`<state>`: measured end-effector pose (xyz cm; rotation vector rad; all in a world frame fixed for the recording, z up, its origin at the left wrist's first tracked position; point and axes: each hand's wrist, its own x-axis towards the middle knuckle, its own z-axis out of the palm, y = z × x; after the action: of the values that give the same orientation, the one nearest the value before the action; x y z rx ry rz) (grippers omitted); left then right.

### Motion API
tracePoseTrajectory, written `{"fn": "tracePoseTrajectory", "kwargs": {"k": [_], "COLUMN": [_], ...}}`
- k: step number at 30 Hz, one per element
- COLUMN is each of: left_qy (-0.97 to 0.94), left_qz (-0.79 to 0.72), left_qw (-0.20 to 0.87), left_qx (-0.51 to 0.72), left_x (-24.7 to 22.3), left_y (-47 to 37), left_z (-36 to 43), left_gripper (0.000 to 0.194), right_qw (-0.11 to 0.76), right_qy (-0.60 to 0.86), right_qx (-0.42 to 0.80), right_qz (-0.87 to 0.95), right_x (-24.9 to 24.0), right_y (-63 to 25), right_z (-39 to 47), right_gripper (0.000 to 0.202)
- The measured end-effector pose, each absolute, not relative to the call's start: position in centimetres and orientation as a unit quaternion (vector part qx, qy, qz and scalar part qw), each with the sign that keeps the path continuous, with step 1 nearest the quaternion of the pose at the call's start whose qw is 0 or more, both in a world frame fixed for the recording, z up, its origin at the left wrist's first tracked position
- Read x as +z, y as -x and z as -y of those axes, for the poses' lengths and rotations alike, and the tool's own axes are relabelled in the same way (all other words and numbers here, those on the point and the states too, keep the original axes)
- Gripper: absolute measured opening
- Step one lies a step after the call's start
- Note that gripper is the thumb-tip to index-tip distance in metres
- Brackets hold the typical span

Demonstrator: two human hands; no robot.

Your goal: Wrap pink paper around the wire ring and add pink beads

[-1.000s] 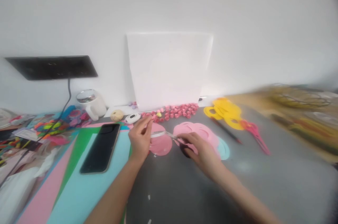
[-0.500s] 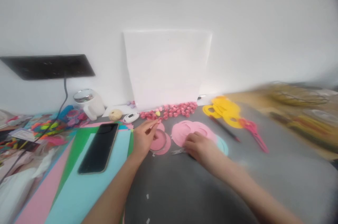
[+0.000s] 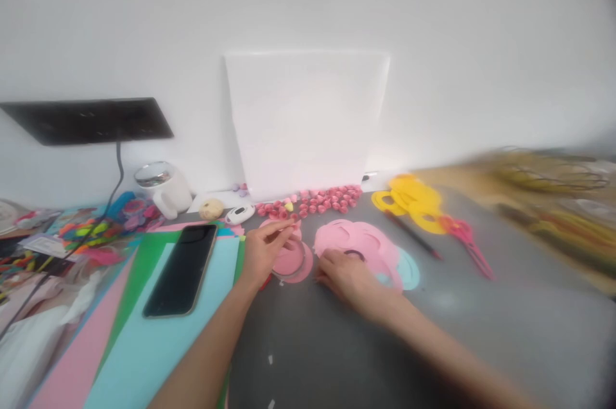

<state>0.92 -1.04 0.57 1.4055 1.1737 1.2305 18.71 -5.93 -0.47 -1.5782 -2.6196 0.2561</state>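
My left hand (image 3: 262,255) is closed in a pinch above a pink paper disc (image 3: 291,261) with a ring-shaped line on it. Something tiny and pinkish may be between its fingertips, too small to make out. Just right of the disc, my right hand (image 3: 346,277) rests low over the table with curled fingers. The dark handle loop of small scissors (image 3: 355,255) shows behind its knuckles; the blades are hidden. Beside that hand lie pink paper cutouts with round holes (image 3: 337,232), partly over a light blue one (image 3: 409,268). Small rolled pink paper pieces (image 3: 327,200) are gathered behind.
Left are a phone (image 3: 180,271) on coloured paper sheets (image 3: 158,357), a white mug (image 3: 166,191) and craft clutter. Right are yellow cutouts (image 3: 414,197), a dark pencil (image 3: 414,235) and pink-handled scissors (image 3: 466,245). White paper (image 3: 308,120) leans on the wall.
My right hand has moved left, off the pink cutouts and toward the disc. The silver blades seen earlier are now hidden and a dark handle loop shows. My left hand has barely moved.
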Motion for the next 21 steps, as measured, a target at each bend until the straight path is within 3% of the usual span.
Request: {"fn": "tracePoseTrajectory", "kwargs": {"k": [9, 21], "left_qy": [-0.575, -0.585], "left_qz": [-0.480, -0.476], "left_qw": [0.451, 0.444], "left_qx": [0.486, 0.483], "left_x": [0.50, 0.88], "left_y": [-0.89, -1.07], "left_z": [1.10, 1.22], "left_gripper": [0.030, 0.025], "right_qw": [0.075, 0.008], "right_qy": [0.512, 0.529], "right_qx": [0.153, 0.107], "right_qz": [0.842, 0.842], "right_x": [0.28, -0.03], "right_y": [-19.21, -18.52], "right_z": [5.85, 5.77], "right_gripper": [0.011, 0.011]}}
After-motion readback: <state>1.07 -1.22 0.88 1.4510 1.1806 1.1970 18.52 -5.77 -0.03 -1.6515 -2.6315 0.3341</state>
